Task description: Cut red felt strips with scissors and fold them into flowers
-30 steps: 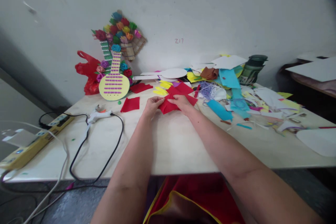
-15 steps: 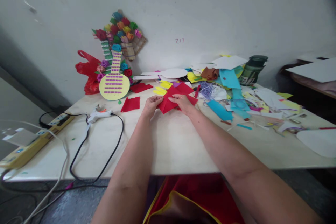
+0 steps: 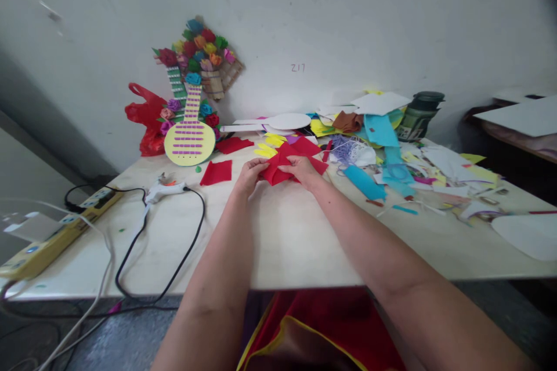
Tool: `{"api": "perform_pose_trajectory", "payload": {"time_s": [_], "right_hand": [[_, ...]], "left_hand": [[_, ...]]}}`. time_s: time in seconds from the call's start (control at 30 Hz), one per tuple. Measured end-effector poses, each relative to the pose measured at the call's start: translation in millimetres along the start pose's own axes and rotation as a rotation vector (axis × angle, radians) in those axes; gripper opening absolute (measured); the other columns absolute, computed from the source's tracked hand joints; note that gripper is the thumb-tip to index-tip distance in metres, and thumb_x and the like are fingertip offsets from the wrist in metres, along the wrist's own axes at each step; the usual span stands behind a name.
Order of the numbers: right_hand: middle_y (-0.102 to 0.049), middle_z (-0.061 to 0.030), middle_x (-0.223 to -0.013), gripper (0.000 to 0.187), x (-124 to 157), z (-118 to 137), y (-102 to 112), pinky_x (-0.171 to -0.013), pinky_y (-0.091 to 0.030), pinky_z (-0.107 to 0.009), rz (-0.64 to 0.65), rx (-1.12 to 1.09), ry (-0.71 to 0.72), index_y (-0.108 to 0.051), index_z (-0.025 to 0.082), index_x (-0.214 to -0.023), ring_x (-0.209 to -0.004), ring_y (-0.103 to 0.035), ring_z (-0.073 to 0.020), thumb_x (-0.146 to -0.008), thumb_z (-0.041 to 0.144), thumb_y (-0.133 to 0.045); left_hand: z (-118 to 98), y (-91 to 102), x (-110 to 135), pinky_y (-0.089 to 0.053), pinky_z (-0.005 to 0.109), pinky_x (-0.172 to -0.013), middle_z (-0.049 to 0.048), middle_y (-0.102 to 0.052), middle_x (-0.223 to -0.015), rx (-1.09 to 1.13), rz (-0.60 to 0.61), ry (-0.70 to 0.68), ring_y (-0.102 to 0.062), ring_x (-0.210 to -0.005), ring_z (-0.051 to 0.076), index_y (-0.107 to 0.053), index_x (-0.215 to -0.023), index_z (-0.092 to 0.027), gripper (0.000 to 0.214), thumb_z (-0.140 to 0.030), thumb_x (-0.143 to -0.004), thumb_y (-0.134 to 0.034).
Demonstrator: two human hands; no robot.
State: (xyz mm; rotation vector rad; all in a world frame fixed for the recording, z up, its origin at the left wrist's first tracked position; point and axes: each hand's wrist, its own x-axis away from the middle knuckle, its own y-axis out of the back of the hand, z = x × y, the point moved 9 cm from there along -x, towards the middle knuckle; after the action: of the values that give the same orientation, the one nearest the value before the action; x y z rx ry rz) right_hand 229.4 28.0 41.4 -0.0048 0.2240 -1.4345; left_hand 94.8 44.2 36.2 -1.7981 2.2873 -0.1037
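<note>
A piece of red crepe paper is stretched between my two hands, just above the table. My left hand pinches its left edge between thumb and fingers. On the other side my right hand is closed on the same piece, thumb on top. More red paper lies right behind it, beside several yellow paper petals. Off to the left are two separate red pieces, one nearly square and one farther back.
A white glue gun with a black cord lies left, near a yellow power strip. A yellow paper lute with paper flowers leans at the back. Paper scraps, blue strips and a dark green bottle occupy the right.
The lower corner of the red paper has drawn up slightly between my hands, and my right fingers have shifted a little on it. The rest stays in place.
</note>
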Motion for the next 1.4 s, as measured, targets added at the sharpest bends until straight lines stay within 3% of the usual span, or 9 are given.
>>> {"api": "perform_pose_trajectory", "payload": {"time_s": [0.43,0.9,1.07,1.23,1.4], "right_hand": [[-0.066,-0.0006,-0.066,0.029,-2,-6,3,-0.040,-0.038,-0.020,-0.011,-0.030,-0.028,-0.068,0.017,-0.089,-0.047,-0.053,-0.0092,-0.061,0.024,-0.067],[-0.065,-0.0014,-0.063,0.031,0,2,-4,-0.041,-0.039,-0.021,0.088,-0.012,0.034,-0.070,0.016,-0.089,-0.044,-0.048,-0.0085,-0.060,0.020,-0.058],[-0.068,-0.0057,-0.077,0.030,4,10,-6,-0.042,-0.040,-0.022,0.105,-0.043,0.058,-0.071,0.015,-0.084,-0.057,-0.056,-0.0130,-0.068,0.034,-0.054],[-0.067,-0.0042,-0.071,0.024,1,5,-3,-0.049,-0.044,-0.023,0.042,0.029,0.052,-0.071,0.016,-0.079,-0.059,-0.057,-0.0131,-0.061,0.032,-0.066],[-0.065,-0.0012,-0.065,0.030,0,2,-2,-0.044,-0.044,-0.023,0.041,0.029,0.033,-0.068,0.017,-0.089,-0.049,-0.054,-0.0104,-0.062,0.031,-0.068]], "left_hand": [[-1,-2.3,1,-0.045,0.025,-0.053,0.0019,-0.061,-0.067,0.060,-0.007,0.013,-0.056,-0.056,0.013,-0.059,-0.086,-0.013,0.032,-0.022,-0.056,-0.064],[-3,-0.9,1,-0.044,0.023,-0.046,-0.0006,-0.057,-0.058,0.019,-0.020,-0.013,-0.052,-0.049,0.011,-0.059,-0.077,-0.015,0.022,-0.023,-0.057,-0.062],[-2,0.1,1,-0.040,0.022,-0.045,-0.0006,-0.056,-0.058,0.030,-0.040,-0.002,-0.051,-0.049,0.010,-0.060,-0.074,-0.014,0.022,-0.028,-0.057,-0.063],[-6,-4.7,4,-0.043,0.023,-0.053,-0.0002,-0.060,-0.064,-0.030,0.015,-0.048,-0.055,-0.052,0.010,-0.057,-0.088,-0.015,0.038,-0.029,-0.055,-0.070],[-12,-5.0,4,-0.044,0.024,-0.057,-0.0034,-0.055,-0.055,-0.104,0.034,-0.129,-0.055,-0.053,0.011,-0.054,-0.100,-0.015,0.049,-0.027,-0.056,-0.072]]}}
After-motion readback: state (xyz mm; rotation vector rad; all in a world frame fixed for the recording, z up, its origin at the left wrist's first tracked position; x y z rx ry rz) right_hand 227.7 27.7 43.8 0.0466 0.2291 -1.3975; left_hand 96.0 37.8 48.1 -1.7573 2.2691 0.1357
